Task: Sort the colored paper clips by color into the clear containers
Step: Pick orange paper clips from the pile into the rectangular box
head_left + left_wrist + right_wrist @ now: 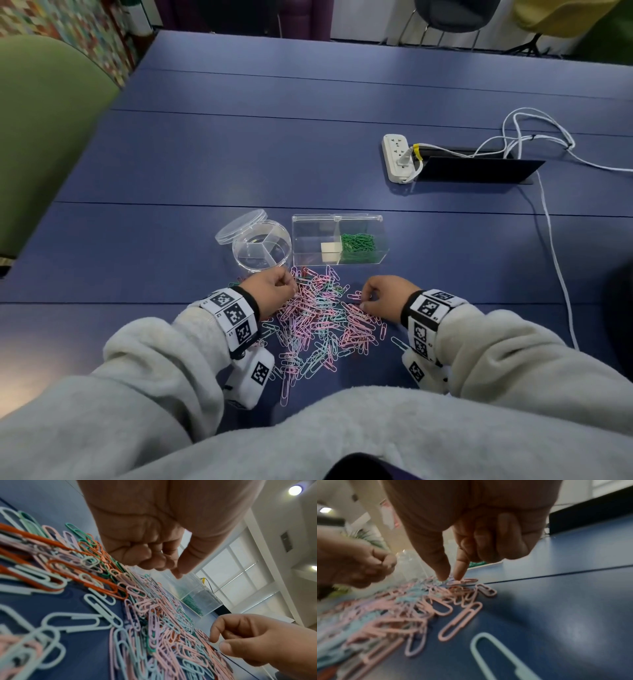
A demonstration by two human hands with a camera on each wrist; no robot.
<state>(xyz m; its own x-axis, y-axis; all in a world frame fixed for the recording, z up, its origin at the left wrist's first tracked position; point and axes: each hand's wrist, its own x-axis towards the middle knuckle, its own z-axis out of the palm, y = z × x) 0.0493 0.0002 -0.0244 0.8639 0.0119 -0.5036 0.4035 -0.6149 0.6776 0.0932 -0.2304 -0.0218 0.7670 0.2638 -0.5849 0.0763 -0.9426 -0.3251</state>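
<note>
Your right hand [471, 536]: thumb + index fingers [442, 573] point straight down, tips nearly together, touching a pink clip [467, 580] at the far-right fringe of the clip pile [322, 318]; other fingers curled into the palm. Can't tell if that clip is pinched yet or only touched. It lies flat, long axis roughly across the tips, so I'd judge the lift needs a nail under one wire end. Your left hand [270, 291] sits over the pile's far-left edge w/ fingers curled in and thumb [181, 566] extended; whether it has a clip inside isn't visible. Pile is directly under and between both hands, mostly pink, lilac, pale blue, w/ some orange and green mixed in. Outward: the rectangular clear box [337, 240] is just beyond the pile, ahead of and between your hands, right compartment holding green clips [358, 245], left one looks near empty. The round divided tub [262, 250] stands just ahead of the left hand, its lid [239, 226] leaning on the rim behind. So left hand is nearer the tub, right nearer the box. Bare desk [479, 274] to the right gives free room; power strip [395, 156] and cable [555, 260] are well apart.
</note>
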